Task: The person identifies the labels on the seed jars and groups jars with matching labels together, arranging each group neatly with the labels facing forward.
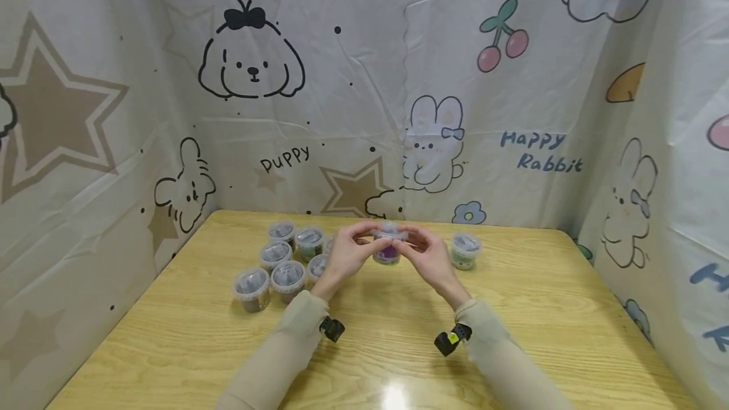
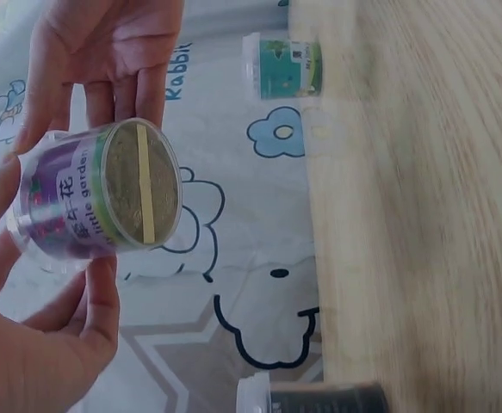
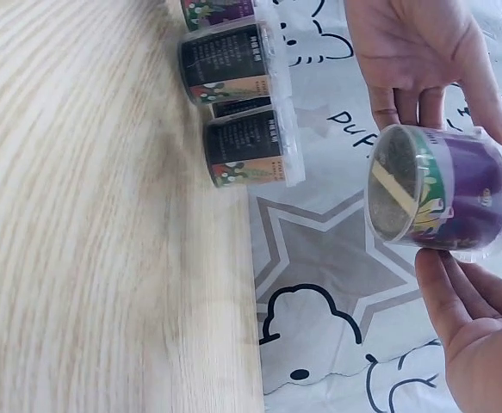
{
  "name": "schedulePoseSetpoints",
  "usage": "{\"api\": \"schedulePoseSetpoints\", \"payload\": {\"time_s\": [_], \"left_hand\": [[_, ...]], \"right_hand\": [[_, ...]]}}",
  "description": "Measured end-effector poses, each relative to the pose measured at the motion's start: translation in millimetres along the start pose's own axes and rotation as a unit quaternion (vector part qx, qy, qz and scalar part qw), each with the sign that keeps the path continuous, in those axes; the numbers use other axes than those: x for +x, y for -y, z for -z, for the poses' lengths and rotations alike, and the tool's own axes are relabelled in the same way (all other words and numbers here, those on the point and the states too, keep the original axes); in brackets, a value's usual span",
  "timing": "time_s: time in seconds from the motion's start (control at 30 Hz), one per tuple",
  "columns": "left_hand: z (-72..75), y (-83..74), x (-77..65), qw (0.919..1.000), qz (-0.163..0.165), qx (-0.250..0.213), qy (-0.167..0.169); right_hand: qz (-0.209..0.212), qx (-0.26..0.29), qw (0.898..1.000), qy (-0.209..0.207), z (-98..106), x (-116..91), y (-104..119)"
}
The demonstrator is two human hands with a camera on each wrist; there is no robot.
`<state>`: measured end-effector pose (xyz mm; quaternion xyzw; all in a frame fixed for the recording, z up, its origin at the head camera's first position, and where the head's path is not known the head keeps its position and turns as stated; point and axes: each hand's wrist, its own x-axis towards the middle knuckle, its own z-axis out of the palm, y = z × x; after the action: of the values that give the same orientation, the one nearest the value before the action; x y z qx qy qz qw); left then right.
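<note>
Grasping with curled fingers of left hand [image 1: 345,254] and right hand [image 1: 424,255], near the lid: clear plastic cylindrical tub with purple label [image 1: 387,254] | Held above yellow wood-grain table [image 1: 393,328], between clustered clear lidded tubs [image 1: 288,278] and lone green-labelled clear tub [image 1: 465,254] | Pointing lid up, base down, near upright along lid-to-base axis

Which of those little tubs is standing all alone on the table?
The teal-labelled tub, to the right of the person's right hand. The other standing tubs cluster beside the left hand, while both hands hold up a purple-labelled tub.
</note>
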<state>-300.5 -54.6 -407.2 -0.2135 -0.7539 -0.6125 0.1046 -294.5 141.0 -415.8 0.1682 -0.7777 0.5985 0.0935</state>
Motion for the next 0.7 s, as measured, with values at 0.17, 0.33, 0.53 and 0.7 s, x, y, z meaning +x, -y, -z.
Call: {"api": "schedulePoseSetpoints", "payload": {"time_s": [0.17,0.33,0.53,0.7], "left_hand": [[2.4,-1.6,0.5,0.9992,0.007,-0.019,0.033],[5.7,-0.3,2.5,0.9969,0.015,-0.044,0.064],[8.1,0.9,3.9,0.9944,0.043,-0.053,0.081],[7.8,1.3,5.1,0.9941,0.049,-0.048,0.085]], "right_hand": [[0.009,0.015,1.0,-0.004,5.2,1.5,0.4],[0.003,0.023,1.0,0.008,10.9,1.3,0.9],[0.005,0.032,0.999,0.029,14.9,1.1,-1.9],[0.009,0.044,0.998,0.037,16.2,1.2,-2.4]]}}
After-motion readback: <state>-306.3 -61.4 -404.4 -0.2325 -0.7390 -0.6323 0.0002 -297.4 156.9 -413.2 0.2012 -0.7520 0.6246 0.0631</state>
